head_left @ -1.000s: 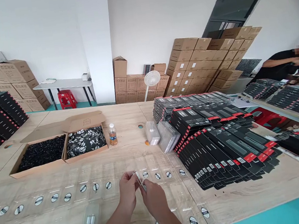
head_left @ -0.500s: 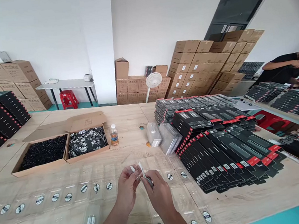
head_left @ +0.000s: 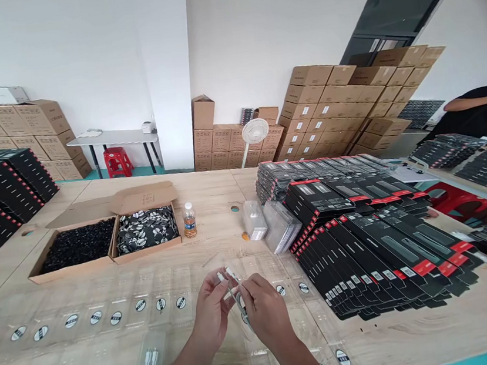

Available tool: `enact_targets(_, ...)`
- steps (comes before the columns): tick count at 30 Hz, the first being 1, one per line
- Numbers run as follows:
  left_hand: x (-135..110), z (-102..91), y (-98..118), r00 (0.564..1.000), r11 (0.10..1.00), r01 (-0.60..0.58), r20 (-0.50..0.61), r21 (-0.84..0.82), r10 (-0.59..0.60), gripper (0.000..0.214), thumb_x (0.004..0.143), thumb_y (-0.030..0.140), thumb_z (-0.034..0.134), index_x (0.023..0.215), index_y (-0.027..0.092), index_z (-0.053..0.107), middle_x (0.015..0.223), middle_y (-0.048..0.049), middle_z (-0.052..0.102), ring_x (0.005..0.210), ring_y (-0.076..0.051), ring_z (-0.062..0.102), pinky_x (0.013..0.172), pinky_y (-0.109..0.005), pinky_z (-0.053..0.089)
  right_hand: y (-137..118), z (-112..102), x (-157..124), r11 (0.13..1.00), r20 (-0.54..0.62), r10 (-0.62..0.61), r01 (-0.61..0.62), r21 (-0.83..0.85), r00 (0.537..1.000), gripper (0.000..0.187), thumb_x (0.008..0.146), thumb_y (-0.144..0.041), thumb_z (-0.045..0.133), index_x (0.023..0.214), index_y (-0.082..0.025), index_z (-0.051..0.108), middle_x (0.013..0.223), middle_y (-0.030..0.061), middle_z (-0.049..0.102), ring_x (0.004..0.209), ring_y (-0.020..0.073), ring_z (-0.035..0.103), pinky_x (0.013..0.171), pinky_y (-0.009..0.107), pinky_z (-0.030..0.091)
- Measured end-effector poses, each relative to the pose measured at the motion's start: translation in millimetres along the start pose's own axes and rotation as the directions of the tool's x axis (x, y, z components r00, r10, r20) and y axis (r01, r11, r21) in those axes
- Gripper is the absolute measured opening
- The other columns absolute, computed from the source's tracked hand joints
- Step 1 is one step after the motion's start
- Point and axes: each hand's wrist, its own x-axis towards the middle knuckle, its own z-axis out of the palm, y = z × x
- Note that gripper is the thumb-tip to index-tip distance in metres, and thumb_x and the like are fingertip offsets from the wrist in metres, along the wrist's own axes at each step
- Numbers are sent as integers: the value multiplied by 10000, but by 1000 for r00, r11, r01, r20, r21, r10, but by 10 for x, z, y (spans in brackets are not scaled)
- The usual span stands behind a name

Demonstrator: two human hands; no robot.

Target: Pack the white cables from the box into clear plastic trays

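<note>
Left hand [head_left: 210, 310], right hand [head_left: 268, 310] gripping white cable [head_left: 241, 307] over table [head_left: 213, 192]; clear plastic trays [head_left: 119, 289] laid out below, black product boxes [head_left: 362, 245] fanned at right.

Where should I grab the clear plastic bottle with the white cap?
Probably around its middle, from the right: the bottle stands upright and slim, with pale wooden tabletop on that side, while an open brown cardboard box sits close on its left.

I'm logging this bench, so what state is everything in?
White cable: bent, partly hidden
Left hand: gripping it
Right hand: also gripping it
Left carton: open, filled
Right carton: open, filled
Plastic bottle: upright, capped
Clear plastic packs: laid out
Pedestal fan: standing; whether running, unclear
</note>
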Motion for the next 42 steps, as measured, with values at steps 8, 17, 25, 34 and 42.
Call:
enact_targets(8, -57, 214, -78, 988, 992, -26, -146, 124, 44, 310, 602, 329, 804, 807, 194, 615, 715, 21, 638, 640, -102, 574, 607, -221, 415, -73, -57, -23, 976, 62, -60, 72, -208, 996, 280, 928, -189, 423, 715, -208, 605, 765, 36, 605, 706, 158, 542, 638, 281, 332)
enact_targets(17, 23, 182, -163, 983, 997, -10, -183, 82, 25, 336, 563, 353, 809, 772, 170, 621, 644, 14, 622, 580, -106, 572, 540, -219, 406, -73, -115, -77, 972, 94, -28, 49, -231, 995, 247, 914, -207, 461, 762, -218, 656, 783, 59, 622, 727, 183, 566, 636, 290, 380)
enact_targets(25, 102, 98, 61, 994, 999, 4, -113, -44, -9, 276, 610, 289, 811, 755, 159, 616, 638, 14, 622, 577, -128, 618, 593, -286, 516, 215, -3, -295, 836, 82, 119, -145, 530, 989, 343, 866, -377, 562, 1198, -302, 603, 1283, 84, 518, 1130, 235, 533, 890, 373, 487)
enact_targets(34, 119, 48, 32, 995, 996, 84, -51, -12, -85, 250, 639, 272, 803, 780, 147, 638, 660, -2, 629, 593, -128, 619, 622, -287, 543, 234, 166, -348, 183, 504, 274, -559, 809, 819, 619, 707, -532, 699, 1219, -202, 585, 721, -10, 583, 666, 160, 584, 620, 357, 561)
enact_targets(42, 195, -104, 44, 993, 994, 104, -66, 34, -101, 291, 622, 321, 810, 787, 154, 638, 698, -10, 630, 620, -125, 603, 629, -279, 525, 166, 260, -311, 379, 438, 271, -513, 770, 857, 545, 763, -518, 641, 1194, -184, 622, 587, -57, 437, 522, 106, 458, 462, 234, 465)
